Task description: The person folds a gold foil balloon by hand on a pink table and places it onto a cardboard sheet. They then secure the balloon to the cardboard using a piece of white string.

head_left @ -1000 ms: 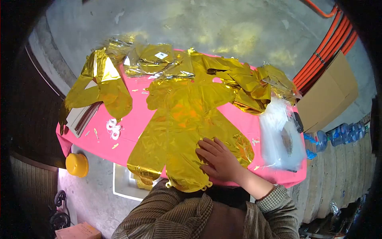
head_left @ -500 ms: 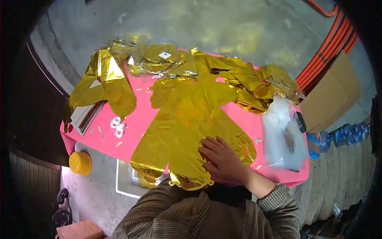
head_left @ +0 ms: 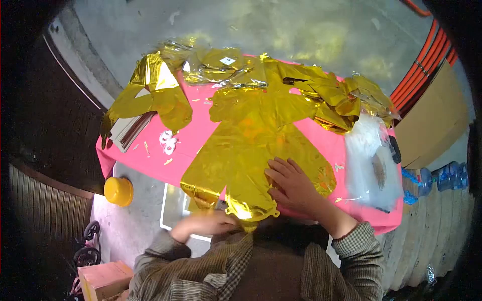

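Note:
A flat, uninflated gold foil balloon (head_left: pixel 251 145) is spread across the pink-covered table, its lower end reaching the near edge by my body. My right hand (head_left: pixel 291 185) lies on its lower right part, fingers stretched out and palm down. Close to the balloon's bottom tip, below the table edge, is my left hand (head_left: pixel 213 222); it is smeared by motion and its fingers are partly hidden. A bit of gold foil (head_left: pixel 248 226) hangs down right beside those fingers.
More gold foil (head_left: pixel 173 108) lies at the left, over a stack of flat sheets (head_left: pixel 128 133). White ribbon rolls (head_left: pixel 168 143) sit nearby. Packaged foil (head_left: pixel 221 65) lines the far edge; clear plastic bags (head_left: pixel 369 165) lie at the right. Below stand a white bin (head_left: pixel 164 205) and yellow bowl (head_left: pixel 118 191).
My left hand has come into view from below, at the balloon's bottom edge. My right hand stays flat on the foil. The whole view has shifted slightly.

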Demonstrator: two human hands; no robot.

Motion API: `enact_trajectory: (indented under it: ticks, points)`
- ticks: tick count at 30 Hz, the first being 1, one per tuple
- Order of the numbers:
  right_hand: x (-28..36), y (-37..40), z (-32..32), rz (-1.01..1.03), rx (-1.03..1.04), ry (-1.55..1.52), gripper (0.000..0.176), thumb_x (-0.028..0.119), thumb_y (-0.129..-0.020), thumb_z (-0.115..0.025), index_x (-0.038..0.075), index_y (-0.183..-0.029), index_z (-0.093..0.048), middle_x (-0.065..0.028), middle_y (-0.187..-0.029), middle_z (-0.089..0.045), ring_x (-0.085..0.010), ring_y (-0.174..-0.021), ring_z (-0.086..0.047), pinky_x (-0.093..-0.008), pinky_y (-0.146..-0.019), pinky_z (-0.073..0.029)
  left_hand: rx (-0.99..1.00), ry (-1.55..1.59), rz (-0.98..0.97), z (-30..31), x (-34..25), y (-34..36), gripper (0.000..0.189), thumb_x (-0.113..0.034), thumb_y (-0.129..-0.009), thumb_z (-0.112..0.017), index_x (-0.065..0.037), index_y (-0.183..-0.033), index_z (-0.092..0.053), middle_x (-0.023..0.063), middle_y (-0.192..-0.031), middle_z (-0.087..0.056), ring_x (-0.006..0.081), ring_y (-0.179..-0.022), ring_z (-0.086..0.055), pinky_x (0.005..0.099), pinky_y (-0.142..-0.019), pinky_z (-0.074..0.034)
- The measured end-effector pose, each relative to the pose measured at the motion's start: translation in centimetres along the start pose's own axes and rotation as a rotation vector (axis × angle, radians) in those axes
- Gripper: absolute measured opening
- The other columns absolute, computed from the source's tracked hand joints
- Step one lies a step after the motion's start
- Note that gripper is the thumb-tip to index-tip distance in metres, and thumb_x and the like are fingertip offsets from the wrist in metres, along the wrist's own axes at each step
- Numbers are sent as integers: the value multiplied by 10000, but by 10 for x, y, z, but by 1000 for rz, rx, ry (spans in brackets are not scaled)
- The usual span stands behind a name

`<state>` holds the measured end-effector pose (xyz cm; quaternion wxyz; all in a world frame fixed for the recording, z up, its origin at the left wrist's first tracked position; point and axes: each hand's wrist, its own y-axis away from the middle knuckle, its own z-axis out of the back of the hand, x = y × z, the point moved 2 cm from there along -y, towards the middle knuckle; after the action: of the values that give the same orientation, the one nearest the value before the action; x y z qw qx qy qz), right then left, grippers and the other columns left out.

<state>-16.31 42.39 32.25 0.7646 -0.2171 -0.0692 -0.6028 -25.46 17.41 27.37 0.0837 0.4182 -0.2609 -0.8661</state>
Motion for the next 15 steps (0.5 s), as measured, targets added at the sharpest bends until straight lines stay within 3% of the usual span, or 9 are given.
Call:
enact_trajectory:
  ticks: [1, 3, 5, 6, 7, 8, 10, 12, 15]
  points:
    - [0, 1, -1, 0, 4, -14, 498, 282, -839, -597, 71, -1271, -469, -167, -1361, -432, -361, -1297, -381, -511, -1089, -264, 73, 101, -9, 19, -17, 25, 254, -204, -955, -536, -38, -1125, -625, 150, -1046, -664, 272, -999, -630, 276, -881, -478]
    - [0, 1, -1, -1, -17, -8, 485, 282, -840, -594, 67, -1261, -486, -169, -1356, -441, -362, -1295, -386, -510, -1090, -266, 15, 245, -136, 45, -34, 63, 238, -217, -958, -523, -37, -1024, -665, 112, -941, -685, 214, -850, -648, 295, -784, -501]
    - [-2, 1, -3, 10, -22, -11, 480, 279, -839, -594, 68, -1259, -493, -169, -1356, -443, -361, -1295, -387, -508, -1089, -268, -200, 528, -234, 66, -50, 82, 212, -202, -946, -555, -31, -1016, -659, 66, -939, -687, 155, -852, -641, 280, -765, -494]
    - [-2, 1, -3, 13, -30, -6, 476, 277, -839, -595, 69, -1256, -501, -168, -1356, -446, -361, -1296, -387, -506, -1088, -270, -255, 626, -173, 74, -43, 81, 183, -170, -935, -568, -29, -1016, -653, 39, -964, -685, 120, -877, -628, 289, -775, -493]
    - [-2, 1, -2, 21, -28, -8, 476, 277, -839, -595, 69, -1256, -501, -168, -1356, -446, -361, -1296, -387, -506, -1088, -270, -424, 603, -106, 85, -43, 75, 181, -165, -931, -569, -22, -1012, -645, 59, -974, -683, 150, -884, -634, 295, -784, -495]
    - [0, 1, 0, 7, -25, -9, 475, 274, -838, -595, 72, -1259, -503, -165, -1357, -447, -361, -1296, -388, -503, -1088, -272, -590, 577, -38, 96, -44, 65, 179, -160, -928, -570, -15, -1008, -638, 80, -985, -681, 180, -890, -641, 300, -792, -496]
    - [1, 0, -1, -7, -24, -7, 474, 271, -838, -596, 76, -1261, -506, -162, -1358, -448, -361, -1296, -388, -500, -1088, -274, -878, 33, -124, 113, -29, 34, 199, -143, -904, -593, -14, -1051, -627, 116, -1019, -668, 251, -966, -631, 330, -860, -484]
    - [-3, 1, -5, -8, -29, 14, 476, 265, -830, -602, 79, -1258, -506, -158, -1353, -454, -358, -1293, -394, -496, -1087, -277, -913, -223, -203, 131, -21, 4, 219, -147, -889, -597, -16, -1064, -612, 143, -1095, -632, 311, -1081, -573, 373, -924, -452]
    - [-5, 2, -5, 19, -38, 24, 480, 258, -825, -604, 80, -1258, -502, -159, -1350, -457, -353, -1293, -398, -495, -1086, -280, -919, -356, -256, 170, -14, -53, 244, -166, -873, -611, -12, -1063, -602, 158, -1143, -601, 334, -1120, -533, 405, -958, -428]
